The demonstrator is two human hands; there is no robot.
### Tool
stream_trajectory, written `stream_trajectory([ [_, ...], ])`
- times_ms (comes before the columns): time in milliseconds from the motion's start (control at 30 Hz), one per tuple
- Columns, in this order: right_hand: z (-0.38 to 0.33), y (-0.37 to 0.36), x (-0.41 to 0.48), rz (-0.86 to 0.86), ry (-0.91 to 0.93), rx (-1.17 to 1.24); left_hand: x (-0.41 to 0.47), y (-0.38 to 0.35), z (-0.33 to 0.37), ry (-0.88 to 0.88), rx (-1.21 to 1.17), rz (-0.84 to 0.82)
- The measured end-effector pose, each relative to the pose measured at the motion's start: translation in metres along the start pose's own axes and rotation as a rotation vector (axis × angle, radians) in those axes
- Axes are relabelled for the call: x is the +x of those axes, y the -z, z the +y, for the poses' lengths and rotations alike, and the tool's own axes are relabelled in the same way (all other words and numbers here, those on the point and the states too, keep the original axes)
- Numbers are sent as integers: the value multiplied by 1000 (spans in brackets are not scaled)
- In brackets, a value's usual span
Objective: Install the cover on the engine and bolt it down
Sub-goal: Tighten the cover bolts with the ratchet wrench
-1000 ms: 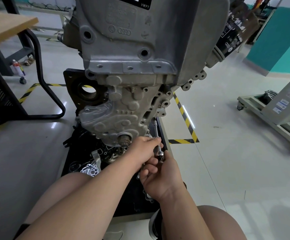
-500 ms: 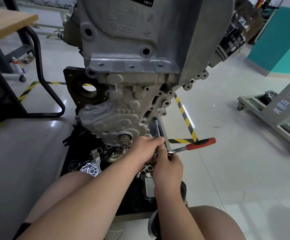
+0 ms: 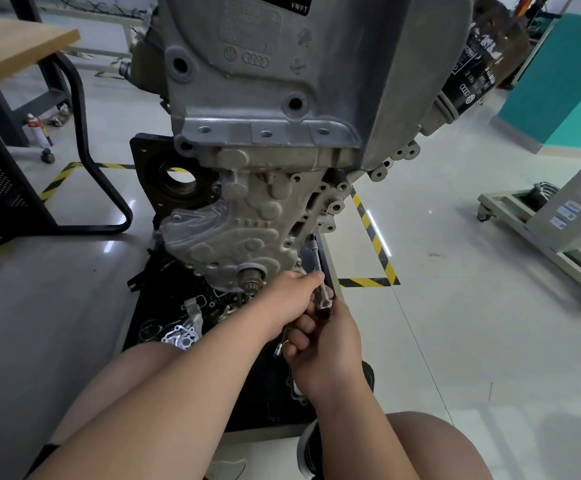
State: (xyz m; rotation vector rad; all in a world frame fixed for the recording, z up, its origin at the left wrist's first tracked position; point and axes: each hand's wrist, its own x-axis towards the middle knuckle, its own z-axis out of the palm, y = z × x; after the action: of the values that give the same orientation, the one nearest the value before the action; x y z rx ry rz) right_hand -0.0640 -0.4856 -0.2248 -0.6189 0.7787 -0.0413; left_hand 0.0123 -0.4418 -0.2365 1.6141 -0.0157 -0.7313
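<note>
Bolting step: cover sits on the engine, lower near face, with extension bar reaching its right edge. Fingers of left hand curl round the bar's near end; right hand grips the ratchet below it. Next, I'd judge: swing the ratchet, keeping the bar square on the bolt.

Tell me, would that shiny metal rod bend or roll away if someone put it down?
Probably stiff: the metal rod looks dead straight while the left hand pinches it and the right hand grips its lower end. Its shiny metal suggests it's heavy for its thinness. Being round, it could roll on the smooth floor.
</note>
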Motion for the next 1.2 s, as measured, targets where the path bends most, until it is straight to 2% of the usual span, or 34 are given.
stream_trajectory([
  [133, -2, 0, -4, -97, -158, 176, 2, 2, -1, 10, 23, -22],
  [233, -2, 0, -7, -155, -210, 265, 3, -1, -3, 43, -10, 4],
  [367, -1, 0, -6, -140, -174, 211, 3, -1, -6, 15, -17, 35],
  [500, 3, 1, 0, -60, -46, 53, 2, 1, -6, -6, -43, 15],
  [600, 8, 3, 6, 68, 115, -229, 2, -1, -4, -50, -69, 13],
  [700, 7, 10, 8, 226, 348, -749, 4, 0, -3, -74, -52, 33],
  [833, -1, 20, 10, 356, 643, -1341, 3, -1, -2, -60, -52, 6],
  [900, -4, 20, 9, 385, 694, -1473, 2, -3, -2, -56, -47, -2],
  [933, -5, 22, 10, 377, 685, -1467, 2, -3, -2, -59, -56, 1],
  [1000, -4, 20, 12, 316, 613, -1250, 3, -2, -2, -70, -75, 16],
  [1033, -3, 17, 12, 260, 533, -1041, 3, -1, -1, -75, -74, 19],
  [1133, 1, 7, 4, 19, 145, -316, 1, 0, 1, -42, -50, -17],
  [1200, 1, 4, 1, -99, -55, -35, 0, 1, 3, -8, -18, -27],
])
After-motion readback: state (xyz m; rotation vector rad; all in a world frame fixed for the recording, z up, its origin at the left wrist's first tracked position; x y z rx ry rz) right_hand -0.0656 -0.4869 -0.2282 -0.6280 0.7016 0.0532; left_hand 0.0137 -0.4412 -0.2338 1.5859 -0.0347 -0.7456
